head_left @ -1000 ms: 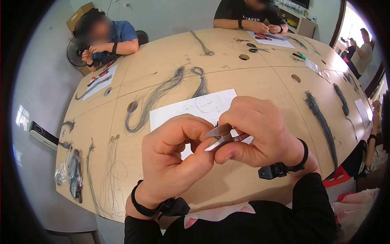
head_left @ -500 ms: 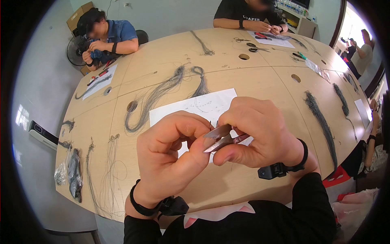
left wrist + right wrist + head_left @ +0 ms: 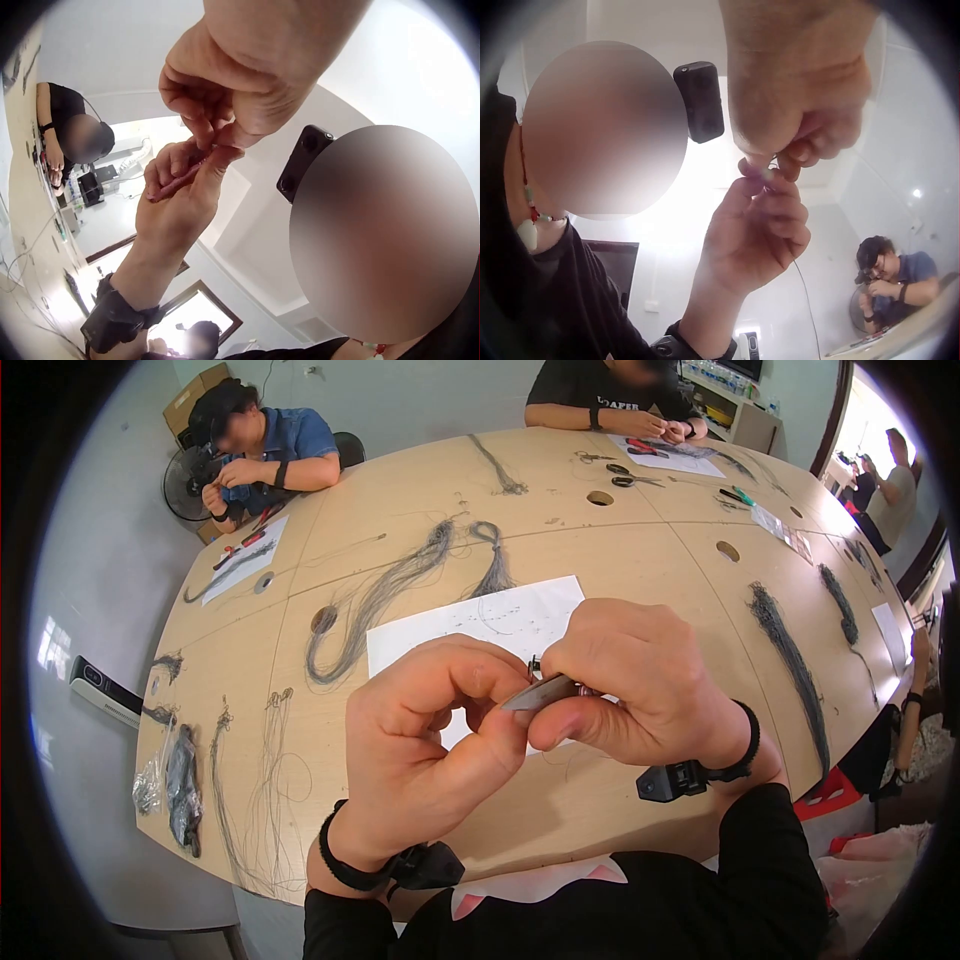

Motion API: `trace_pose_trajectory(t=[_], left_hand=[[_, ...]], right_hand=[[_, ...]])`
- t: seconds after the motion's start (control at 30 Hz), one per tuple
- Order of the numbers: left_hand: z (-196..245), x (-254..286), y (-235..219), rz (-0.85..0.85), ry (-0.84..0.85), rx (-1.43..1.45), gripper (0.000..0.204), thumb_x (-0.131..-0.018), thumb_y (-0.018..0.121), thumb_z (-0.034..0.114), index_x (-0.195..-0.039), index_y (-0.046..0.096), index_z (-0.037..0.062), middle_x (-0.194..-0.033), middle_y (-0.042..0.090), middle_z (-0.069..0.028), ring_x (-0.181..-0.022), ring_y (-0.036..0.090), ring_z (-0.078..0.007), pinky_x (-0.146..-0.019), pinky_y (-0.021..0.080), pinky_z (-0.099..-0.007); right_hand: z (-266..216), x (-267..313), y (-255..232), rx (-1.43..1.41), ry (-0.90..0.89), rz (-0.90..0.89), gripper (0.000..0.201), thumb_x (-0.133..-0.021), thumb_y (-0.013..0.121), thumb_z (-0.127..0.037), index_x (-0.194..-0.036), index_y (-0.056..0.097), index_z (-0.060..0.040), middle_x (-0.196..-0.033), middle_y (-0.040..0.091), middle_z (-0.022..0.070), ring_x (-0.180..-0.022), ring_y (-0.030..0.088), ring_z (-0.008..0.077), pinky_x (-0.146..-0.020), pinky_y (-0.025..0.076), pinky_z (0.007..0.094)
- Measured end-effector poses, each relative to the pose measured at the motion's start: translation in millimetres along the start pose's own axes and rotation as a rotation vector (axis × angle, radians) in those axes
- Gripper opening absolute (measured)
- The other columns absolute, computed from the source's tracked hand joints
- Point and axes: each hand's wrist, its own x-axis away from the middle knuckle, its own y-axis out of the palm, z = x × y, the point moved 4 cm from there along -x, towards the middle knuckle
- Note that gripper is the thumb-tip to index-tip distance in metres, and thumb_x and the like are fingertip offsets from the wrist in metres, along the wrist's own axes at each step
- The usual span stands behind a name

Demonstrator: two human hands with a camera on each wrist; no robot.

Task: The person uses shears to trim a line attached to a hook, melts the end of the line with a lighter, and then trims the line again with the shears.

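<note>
Over the table, my right hand [image 3: 635, 685] grips a pair of small thread snips [image 3: 540, 698] with wide metal blades. Their pink handle [image 3: 174, 187] shows along the right palm in the left wrist view. The blades stand together, their tips at the left thumb. Facing it, my left hand [image 3: 430, 745] has thumb and forefinger pinched on a thin dark strand [image 3: 534, 664], a bit of which sticks up between the fingertips of both hands. The rest of the strand is mostly hidden by the fingers. Under the hands lies a white paper sheet [image 3: 400, 645] with small dark bits on it.
Grey strand bundles [image 3: 385, 600] lie beyond and left of the paper; another dark bundle [image 3: 790, 665] is to the right. Plastic bags [image 3: 185, 790] sit at the table's left edge. Scissors [image 3: 635, 483] lie farther back. Two people work across the table [image 3: 560, 530].
The snips' blades, spread apart in both earlier frames, have come together. My left hand shifted slightly left, then back right toward the right hand, still pinching.
</note>
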Motion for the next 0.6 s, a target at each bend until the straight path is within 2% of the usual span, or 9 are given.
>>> trace_pose_trajectory(t=[0.07, 0.13, 0.27, 0.3, 0.37, 0.43, 0.53, 0.6], left_hand=[[0.7, -0.4, 0.8, 0.014, 0.000, 0.013, 0.006, -0.070, 0.056, -0.002, -0.076, 0.053, -0.0022, -0.077, 0.054, -0.0055, -0.063, 0.045, -0.0072, -0.056, 0.036, -0.0187], [2.1, 0.3, 1.7, 0.047, -0.015, 0.021, 0.005, -0.071, 0.056, -0.002, -0.075, 0.053, -0.0023, -0.077, 0.054, -0.0055, -0.063, 0.045, -0.0071, -0.055, 0.036, -0.0187], [0.5, -1.1, 1.6, 0.119, -0.006, 0.018, 0.005, -0.069, 0.057, -0.001, -0.073, 0.053, -0.0014, -0.074, 0.056, -0.0051, -0.060, 0.045, -0.0071, -0.053, 0.035, -0.0187], [-1.3, -1.8, 0.4, 0.119, -0.005, 0.018, 0.005, -0.069, 0.057, -0.001, -0.073, 0.053, -0.0014, -0.074, 0.056, -0.0051, -0.060, 0.045, -0.0071, -0.053, 0.035, -0.0187], [-0.5, -3.0, 0.7, 0.051, 0.102, -0.169, 0.006, -0.068, 0.058, -0.002, -0.071, 0.053, -0.0003, -0.072, 0.056, -0.0044, -0.059, 0.045, -0.0075, -0.052, 0.035, -0.0189], [0.3, -3.2, 2.7, 0.053, 0.113, -0.195, 0.006, -0.067, 0.058, -0.002, -0.071, 0.053, 0.0001, -0.072, 0.056, -0.0043, -0.059, 0.045, -0.0078, -0.051, 0.035, -0.0189], [-0.8, -2.4, 5.4, 0.076, 0.106, -0.213, 0.005, -0.067, 0.057, -0.002, -0.070, 0.053, 0.0005, -0.072, 0.056, -0.0044, -0.058, 0.046, -0.0081, -0.051, 0.035, -0.0190], [-2.2, -1.8, 4.0, 0.096, 0.088, -0.204, 0.005, -0.068, 0.057, -0.001, -0.070, 0.053, 0.0004, -0.072, 0.056, -0.0045, -0.059, 0.046, -0.0081, -0.051, 0.035, -0.0191]], right_hand=[[-1.8, -0.1, -1.8, 0.006, -0.018, 0.014, 0.032, -0.068, 0.062, -0.035, -0.067, 0.050, -0.0059, -0.054, 0.045, 0.0040, -0.045, 0.045, 0.0188, -0.039, 0.033, 0.0278], [0.4, -1.8, -3.9, -0.110, 0.167, -0.014, 0.034, -0.066, 0.064, -0.037, -0.069, 0.051, -0.0054, -0.057, 0.046, 0.0036, -0.045, 0.044, 0.0169, -0.040, 0.033, 0.0264], [-0.5, -2.9, -7.9, -0.172, 0.157, -0.025, 0.033, -0.066, 0.066, -0.034, -0.073, 0.052, -0.0043, -0.059, 0.047, 0.0037, -0.045, 0.044, 0.0151, -0.041, 0.034, 0.0243], [-2.6, -3.5, -9.4, -0.168, 0.141, 0.003, 0.031, -0.066, 0.067, -0.032, -0.074, 0.054, -0.0045, -0.058, 0.046, 0.0022, -0.045, 0.041, 0.0120, -0.041, 0.031, 0.0226], [-5.4, -2.8, -8.8, -0.164, 0.126, 0.031, 0.029, -0.066, 0.068, -0.029, -0.076, 0.055, -0.0047, -0.057, 0.045, 0.0007, -0.045, 0.038, 0.0090, -0.041, 0.028, 0.0208], [-3.9, -0.4, -5.9, -0.167, 0.182, 0.060, 0.016, -0.068, 0.066, -0.013, -0.075, 0.054, -0.0047, -0.058, 0.048, 0.0016, -0.046, 0.041, 0.0093, -0.041, 0.030, 0.0205], [-3.4, 0.1, -4.2, -0.167, 0.124, 0.109, 0.010, -0.069, 0.061, -0.003, -0.075, 0.052, -0.0045, -0.059, 0.050, 0.0025, -0.047, 0.044, 0.0098, -0.042, 0.033, 0.0209], [-3.3, 0.6, -4.2, -0.171, 0.154, 0.082, 0.010, -0.069, 0.059, -0.002, -0.074, 0.051, -0.0043, -0.058, 0.050, 0.0028, -0.047, 0.044, 0.0099, -0.042, 0.033, 0.0210]])
